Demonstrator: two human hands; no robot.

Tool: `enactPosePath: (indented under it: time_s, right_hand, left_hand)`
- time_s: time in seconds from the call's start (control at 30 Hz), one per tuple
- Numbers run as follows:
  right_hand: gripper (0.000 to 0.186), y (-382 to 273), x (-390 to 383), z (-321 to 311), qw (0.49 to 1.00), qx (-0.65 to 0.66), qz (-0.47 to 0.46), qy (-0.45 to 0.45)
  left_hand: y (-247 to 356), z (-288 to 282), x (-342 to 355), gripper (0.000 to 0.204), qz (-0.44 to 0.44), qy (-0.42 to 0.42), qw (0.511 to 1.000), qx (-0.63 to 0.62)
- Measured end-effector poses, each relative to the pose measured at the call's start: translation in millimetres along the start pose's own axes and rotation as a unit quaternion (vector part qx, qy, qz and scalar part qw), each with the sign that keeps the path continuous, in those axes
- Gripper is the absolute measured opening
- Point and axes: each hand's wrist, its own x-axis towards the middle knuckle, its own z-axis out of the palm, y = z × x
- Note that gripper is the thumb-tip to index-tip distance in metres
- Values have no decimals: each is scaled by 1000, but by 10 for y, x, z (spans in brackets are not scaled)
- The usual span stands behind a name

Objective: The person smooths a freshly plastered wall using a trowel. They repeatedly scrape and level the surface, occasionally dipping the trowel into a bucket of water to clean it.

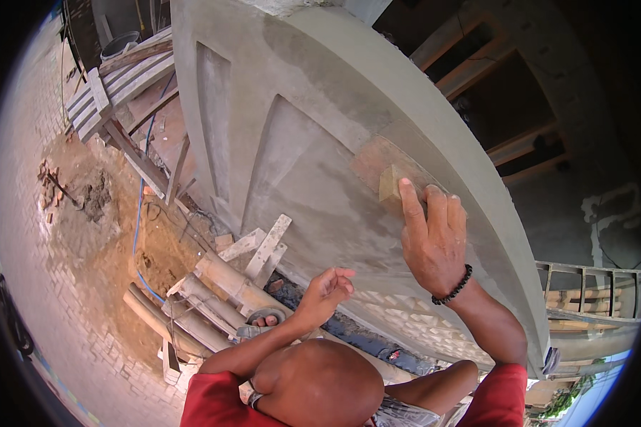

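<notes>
My right hand [434, 235] grips the wooden block handle [390, 183] of a flat float [377, 153], which rests on the damp, grey plastered surface of a curved wall with recessed panels [299, 171]. Its fingers wrap over the handle near the wall's raised edge band [477, 142]. My left hand [326, 292] is raised over the lower wall, nothing in it, fingers loosely bent and apart. Below it, a foot in a grey sandal [263, 320] rests among bamboo poles [214, 274]. Patterned relief [399, 313] runs along the lower wall, partly behind my right arm.
Weathered planks [121, 64] and a dark bucket [120, 46] stand upper left. A blue hose [139, 242] crosses sand [157, 256] beside a mortar heap [92, 199] and brick paving [43, 285]. Loose wood offcuts [267, 249] lean at the wall's foot. A metal ladder-like frame [584, 285] is at right.
</notes>
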Motion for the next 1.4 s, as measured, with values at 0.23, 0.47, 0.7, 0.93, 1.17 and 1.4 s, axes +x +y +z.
enactPosePath:
  time_s: [0.23,0.47,0.7,0.93,1.17,1.4]
  right_hand:
    - [73,67,291,-129,994,38,66,80]
    - [61,-133,426,-109,998,51,-7,27]
    - [74,-291,599,150,999,24,-4,-46]
    - [59,-264,1144,-19,994,15,15,105]
    - [57,-361,1347,0,993,51,-6,107]
    - [57,-486,1319,151,998,38,-58,12]
  left_hand:
    - [-71,-56,-13,31,17,15,1000,-15]
    - [-21,-47,-31,33,7,7,1000,-9]
    - [82,-51,11,33,-10,23,1000,-2]
    - [-21,-145,23,34,18,28,999,-25]
    - [-74,-166,47,33,39,30,998,-36]
    - [-21,-165,48,33,46,27,998,-38]
